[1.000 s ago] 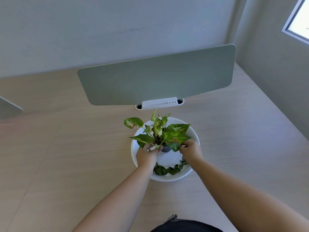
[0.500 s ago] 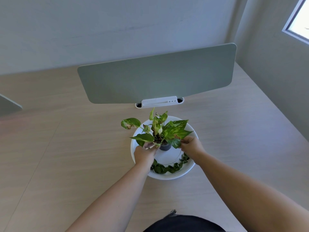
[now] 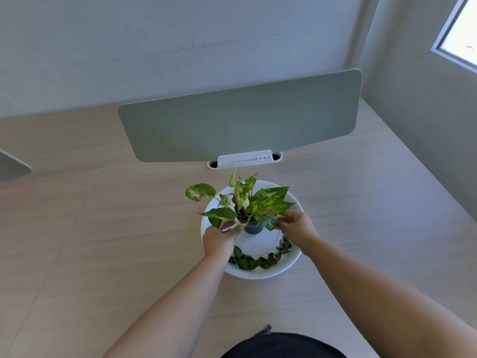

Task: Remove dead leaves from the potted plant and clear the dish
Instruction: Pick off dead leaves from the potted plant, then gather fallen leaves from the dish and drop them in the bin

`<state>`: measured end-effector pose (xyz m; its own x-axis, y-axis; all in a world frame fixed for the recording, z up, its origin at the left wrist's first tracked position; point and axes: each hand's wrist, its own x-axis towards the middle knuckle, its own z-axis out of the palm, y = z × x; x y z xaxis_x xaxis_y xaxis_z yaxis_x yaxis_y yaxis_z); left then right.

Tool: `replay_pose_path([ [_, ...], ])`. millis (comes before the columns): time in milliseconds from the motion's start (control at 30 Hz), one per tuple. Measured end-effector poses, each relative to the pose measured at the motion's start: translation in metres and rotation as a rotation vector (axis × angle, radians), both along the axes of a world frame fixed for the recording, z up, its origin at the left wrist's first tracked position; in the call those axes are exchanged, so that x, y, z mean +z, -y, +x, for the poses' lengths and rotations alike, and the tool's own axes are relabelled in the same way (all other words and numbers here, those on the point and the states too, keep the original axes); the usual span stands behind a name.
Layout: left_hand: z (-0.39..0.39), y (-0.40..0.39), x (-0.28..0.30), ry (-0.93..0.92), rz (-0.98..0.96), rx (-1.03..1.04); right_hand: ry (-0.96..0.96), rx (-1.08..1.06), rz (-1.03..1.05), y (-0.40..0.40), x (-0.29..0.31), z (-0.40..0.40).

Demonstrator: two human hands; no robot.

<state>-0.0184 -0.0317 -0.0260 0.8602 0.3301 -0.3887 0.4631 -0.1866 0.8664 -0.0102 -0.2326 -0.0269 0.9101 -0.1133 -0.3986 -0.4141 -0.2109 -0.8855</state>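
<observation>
Potted plant point(image 3: 245, 202) stood at dish point(image 3: 289, 267) centre, loose leaves point(image 3: 255, 262) at 6 o'clock; left hand point(image 3: 219, 239) and right hand point(image 3: 294, 224) pinched low foliage, grip extent unclear; tugging risked toppling the small pot point(image 3: 253, 228).

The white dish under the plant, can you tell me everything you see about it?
The white dish is round, smooth and shallow, with a raised rim. It sits flat on the pale wooden desk, in front of the grey-green divider panel. A small dark pot holding the leafy plant stands in its middle. Loose green leaves lie along its near inner edge. The left hand reaches over its left side.
</observation>
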Motion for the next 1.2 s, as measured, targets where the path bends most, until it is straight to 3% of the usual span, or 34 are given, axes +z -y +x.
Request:
replay_pose_path([
  [333, -0.007, -0.036, -0.008, 0.131, 0.464, -0.477, 0.036, 0.146, -0.249, 0.007, -0.003, -0.01],
  [533, -0.019, -0.058, -0.026, 0.158, 0.667, -0.471, 0.213, 0.367, -0.608, 0.019, -0.018, -0.03],
  [633, -0.025, -0.063, -0.032, 0.153, 0.585, -0.351, 0.348, 0.27, -0.766, 0.027, -0.038, -0.044],
  [867, -0.028, -0.059, -0.029, 0.188, 0.399, -0.143, 0.254, 0.093, -0.541, 0.036, -0.035, -0.038],
  [1200, -0.022, -0.049, -0.026, 0.047, 0.105, 0.155, 0.2, 0.108, -0.501, 0.042, -0.023, -0.016],
])
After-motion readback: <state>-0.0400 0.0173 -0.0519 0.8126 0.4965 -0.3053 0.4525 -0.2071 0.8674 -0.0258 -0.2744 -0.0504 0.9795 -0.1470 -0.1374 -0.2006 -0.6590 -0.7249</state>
